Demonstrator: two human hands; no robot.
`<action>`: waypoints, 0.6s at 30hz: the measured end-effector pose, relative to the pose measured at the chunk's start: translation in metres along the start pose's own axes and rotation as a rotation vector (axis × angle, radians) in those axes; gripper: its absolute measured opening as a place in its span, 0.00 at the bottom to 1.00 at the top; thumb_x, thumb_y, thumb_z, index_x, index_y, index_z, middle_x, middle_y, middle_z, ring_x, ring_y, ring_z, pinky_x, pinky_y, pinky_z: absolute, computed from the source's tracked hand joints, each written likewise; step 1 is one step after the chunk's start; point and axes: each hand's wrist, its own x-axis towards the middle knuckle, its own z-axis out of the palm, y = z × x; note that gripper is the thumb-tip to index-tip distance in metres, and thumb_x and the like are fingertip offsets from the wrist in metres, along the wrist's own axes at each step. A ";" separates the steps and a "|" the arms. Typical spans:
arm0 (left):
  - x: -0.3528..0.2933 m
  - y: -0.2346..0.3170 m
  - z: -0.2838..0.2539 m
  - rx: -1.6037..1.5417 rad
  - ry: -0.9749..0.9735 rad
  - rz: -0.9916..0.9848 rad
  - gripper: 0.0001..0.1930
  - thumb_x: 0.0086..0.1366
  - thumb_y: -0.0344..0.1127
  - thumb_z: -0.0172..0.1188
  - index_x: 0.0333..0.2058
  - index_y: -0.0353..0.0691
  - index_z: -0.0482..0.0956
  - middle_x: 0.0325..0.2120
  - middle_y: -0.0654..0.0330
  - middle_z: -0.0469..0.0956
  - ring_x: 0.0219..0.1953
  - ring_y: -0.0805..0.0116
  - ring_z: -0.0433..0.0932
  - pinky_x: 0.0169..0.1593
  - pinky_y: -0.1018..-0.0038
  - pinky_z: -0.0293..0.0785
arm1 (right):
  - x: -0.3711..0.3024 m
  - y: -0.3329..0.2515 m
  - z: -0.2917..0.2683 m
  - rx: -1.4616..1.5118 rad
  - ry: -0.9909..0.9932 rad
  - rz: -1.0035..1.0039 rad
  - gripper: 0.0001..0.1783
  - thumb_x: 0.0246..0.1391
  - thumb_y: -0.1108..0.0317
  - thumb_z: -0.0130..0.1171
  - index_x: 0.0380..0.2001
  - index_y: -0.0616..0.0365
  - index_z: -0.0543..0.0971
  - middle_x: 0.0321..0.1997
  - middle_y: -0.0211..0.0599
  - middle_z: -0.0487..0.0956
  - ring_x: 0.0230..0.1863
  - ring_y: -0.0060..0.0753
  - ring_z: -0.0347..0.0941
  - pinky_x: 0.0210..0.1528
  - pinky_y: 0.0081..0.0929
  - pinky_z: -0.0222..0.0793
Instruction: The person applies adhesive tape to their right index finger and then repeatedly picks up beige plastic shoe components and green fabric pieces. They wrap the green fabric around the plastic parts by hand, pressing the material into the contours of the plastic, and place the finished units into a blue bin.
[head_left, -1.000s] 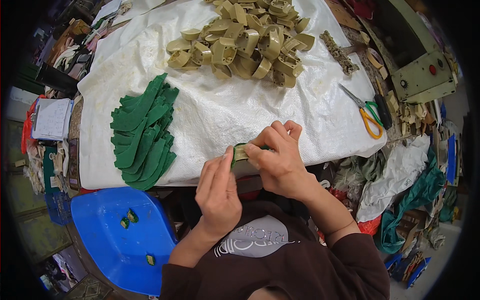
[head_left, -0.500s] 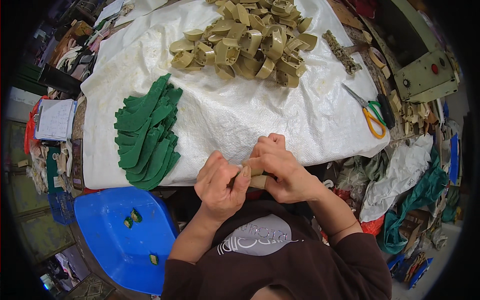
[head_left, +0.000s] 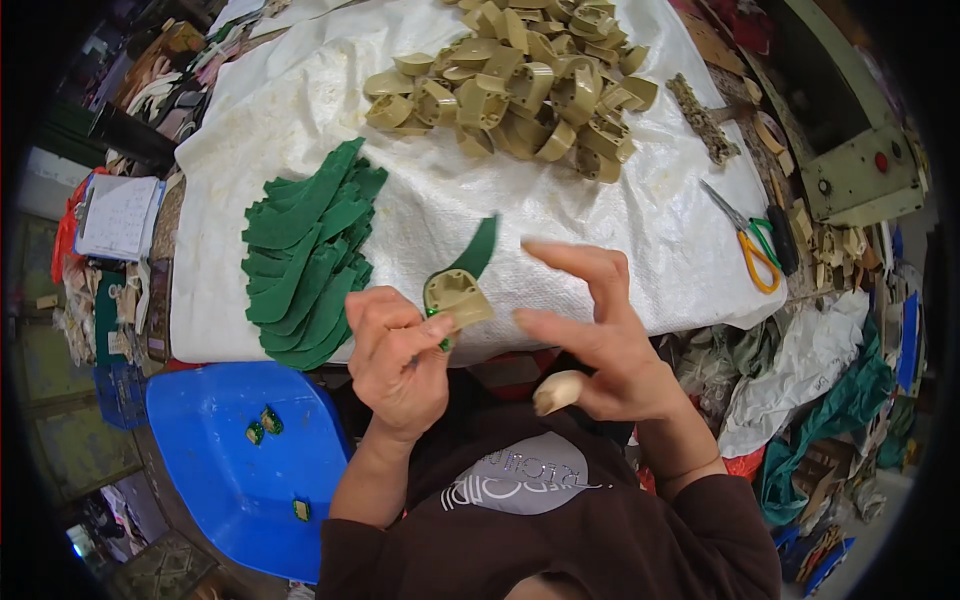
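Observation:
My left hand (head_left: 400, 365) pinches a glossy tan shoe heel (head_left: 462, 300), its hollowed end with holes turned up. A green piece of covering material (head_left: 478, 250) lies along the heel's edge, and its loose strip sticks out toward the table. My right hand (head_left: 600, 340) is just right of the heel, apart from it, with thumb and index finger spread. Tucked in its lower fingers is a cream, rounded tool (head_left: 560, 391); the rest of it is hidden. A stack of cut green pieces (head_left: 310, 255) lies on the left of the table, and a heap of bare tan heels (head_left: 520, 85) at the far side.
White woven sheeting (head_left: 420, 200) covers the table. Scissors with orange and green handles (head_left: 757, 262) lie at right, near a crusty stick (head_left: 703, 120). A blue plastic tub (head_left: 230, 460) at lower left holds several small green-covered heels (head_left: 271, 420). A clipboard (head_left: 120, 217) stands far left.
My hands, together before, have separated. The left has raised the heel and green piece into view over the table edge; the right has moved away rightward, opening its thumb and index finger.

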 end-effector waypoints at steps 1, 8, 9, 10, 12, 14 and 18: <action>0.002 0.003 -0.001 -0.025 0.006 -0.003 0.19 0.38 0.14 0.62 0.30 0.42 0.78 0.25 0.62 0.68 0.29 0.63 0.65 0.34 0.71 0.62 | -0.004 0.000 0.000 0.097 0.031 0.053 0.19 0.48 0.62 0.62 0.44 0.54 0.75 0.48 0.43 0.73 0.51 0.40 0.65 0.53 0.37 0.57; -0.003 0.022 0.015 -0.433 -0.082 -0.046 0.19 0.42 0.14 0.58 0.35 0.40 0.73 0.36 0.52 0.74 0.40 0.52 0.76 0.39 0.66 0.69 | -0.023 0.015 0.042 1.090 0.372 0.596 0.16 0.61 0.60 0.50 0.46 0.60 0.68 0.45 0.41 0.75 0.42 0.28 0.73 0.46 0.27 0.69; -0.006 0.021 0.012 -0.368 -0.125 -0.015 0.19 0.42 0.14 0.58 0.35 0.39 0.73 0.35 0.53 0.75 0.39 0.53 0.77 0.39 0.67 0.69 | -0.020 0.013 0.039 1.201 0.413 0.574 0.16 0.62 0.60 0.48 0.46 0.60 0.68 0.45 0.40 0.75 0.43 0.28 0.73 0.46 0.28 0.70; -0.007 0.020 0.010 -0.304 -0.168 0.018 0.19 0.41 0.14 0.59 0.35 0.38 0.72 0.35 0.53 0.75 0.37 0.54 0.77 0.38 0.68 0.69 | -0.024 0.018 0.035 1.159 0.363 0.562 0.14 0.64 0.62 0.46 0.46 0.61 0.68 0.44 0.42 0.75 0.43 0.30 0.74 0.46 0.29 0.71; -0.005 0.022 0.011 -0.134 -0.208 0.103 0.16 0.42 0.17 0.60 0.33 0.37 0.72 0.34 0.55 0.75 0.35 0.58 0.78 0.34 0.70 0.66 | -0.032 0.016 0.031 1.103 0.329 0.600 0.14 0.64 0.63 0.45 0.45 0.62 0.68 0.44 0.43 0.75 0.44 0.32 0.75 0.47 0.30 0.72; -0.002 0.024 0.014 0.002 -0.257 0.161 0.13 0.44 0.19 0.59 0.31 0.37 0.72 0.33 0.55 0.75 0.33 0.60 0.77 0.32 0.71 0.64 | -0.036 0.012 0.028 1.078 0.305 0.660 0.13 0.64 0.65 0.45 0.45 0.63 0.69 0.47 0.47 0.75 0.48 0.36 0.74 0.48 0.33 0.72; 0.002 0.029 0.018 0.174 -0.320 0.206 0.06 0.47 0.23 0.58 0.26 0.39 0.71 0.30 0.57 0.73 0.27 0.64 0.73 0.27 0.70 0.59 | -0.036 0.007 0.025 1.164 0.282 0.582 0.14 0.64 0.66 0.44 0.45 0.64 0.70 0.52 0.50 0.73 0.49 0.37 0.74 0.49 0.35 0.72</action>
